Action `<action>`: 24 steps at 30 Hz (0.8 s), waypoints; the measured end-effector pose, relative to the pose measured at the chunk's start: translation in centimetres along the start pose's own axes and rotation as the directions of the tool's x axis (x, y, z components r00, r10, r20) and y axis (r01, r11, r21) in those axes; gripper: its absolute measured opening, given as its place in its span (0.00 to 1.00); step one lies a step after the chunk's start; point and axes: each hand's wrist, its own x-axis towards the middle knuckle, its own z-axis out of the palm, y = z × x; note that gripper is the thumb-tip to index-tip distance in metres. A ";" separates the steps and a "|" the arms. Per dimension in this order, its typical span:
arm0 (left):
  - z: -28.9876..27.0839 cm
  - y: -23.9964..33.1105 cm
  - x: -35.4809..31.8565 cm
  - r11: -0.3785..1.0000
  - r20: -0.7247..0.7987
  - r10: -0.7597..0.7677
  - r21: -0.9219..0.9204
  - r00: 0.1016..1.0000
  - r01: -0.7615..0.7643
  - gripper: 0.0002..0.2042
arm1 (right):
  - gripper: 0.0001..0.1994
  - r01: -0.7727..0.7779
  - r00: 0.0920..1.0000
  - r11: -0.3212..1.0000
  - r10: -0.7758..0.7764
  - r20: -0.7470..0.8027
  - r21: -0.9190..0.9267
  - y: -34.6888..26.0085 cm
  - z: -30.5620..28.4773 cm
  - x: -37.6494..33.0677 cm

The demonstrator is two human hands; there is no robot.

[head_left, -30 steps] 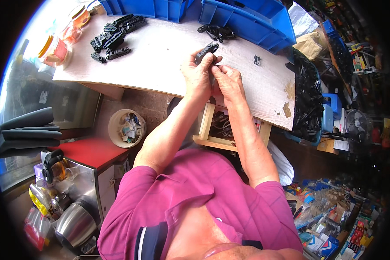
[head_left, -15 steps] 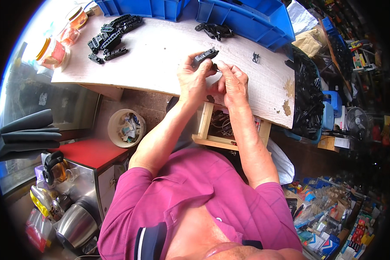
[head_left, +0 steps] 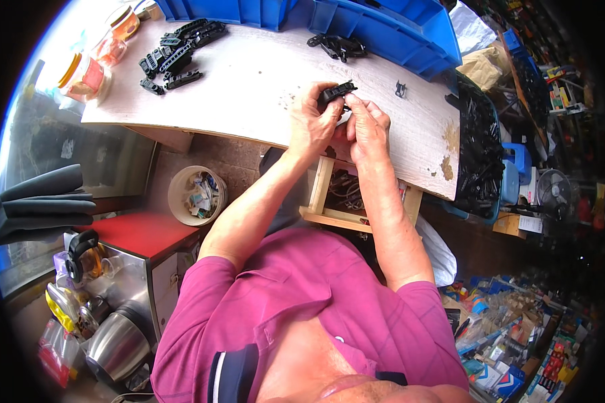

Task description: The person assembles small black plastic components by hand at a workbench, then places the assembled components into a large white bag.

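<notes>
Shifted rightward: black part [head_left: 338,91] clamped in left hand [head_left: 311,123]; right hand [head_left: 369,129], grip unclear; scraps [head_left: 203,195] in white bucket [head_left: 177,196]

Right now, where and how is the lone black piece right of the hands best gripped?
Probably pinch the small black plastic piece across its middle, from above and the near side: it looks longer front-to-back than across, lying apart on the tabletop, with the right hand nearest.

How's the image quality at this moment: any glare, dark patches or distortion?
In the head view, glare washes out the upper left beside the jars; shadow darkens the far right, around the fan; fisheye bowing curves the table; the black part in the left hand shows little fine detail.
</notes>
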 end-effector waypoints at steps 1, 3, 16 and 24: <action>0.2 0.2 0.0 1.000 0.001 0.004 -0.002 1.000 -0.004 0.11 | 0.11 -0.005 1.000 1.000 0.005 -0.007 -0.026 -0.1 0.0 0.1; 0.5 0.6 -0.2 0.994 -0.064 -0.057 -0.093 0.996 0.050 0.10 | 0.11 -0.005 1.000 0.999 0.004 -0.015 -0.053 -0.2 -0.1 0.0; -1.4 1.3 -0.2 0.957 -0.007 -0.223 -0.193 0.975 0.217 0.11 | 0.10 0.003 1.000 0.984 -0.001 -0.013 0.177 -0.7 -0.3 -1.3; -1.2 1.1 -0.6 0.963 0.117 0.091 0.243 0.989 -0.117 0.13 | 0.10 0.074 0.997 0.987 -0.078 0.017 0.144 -1.5 0.0 -0.9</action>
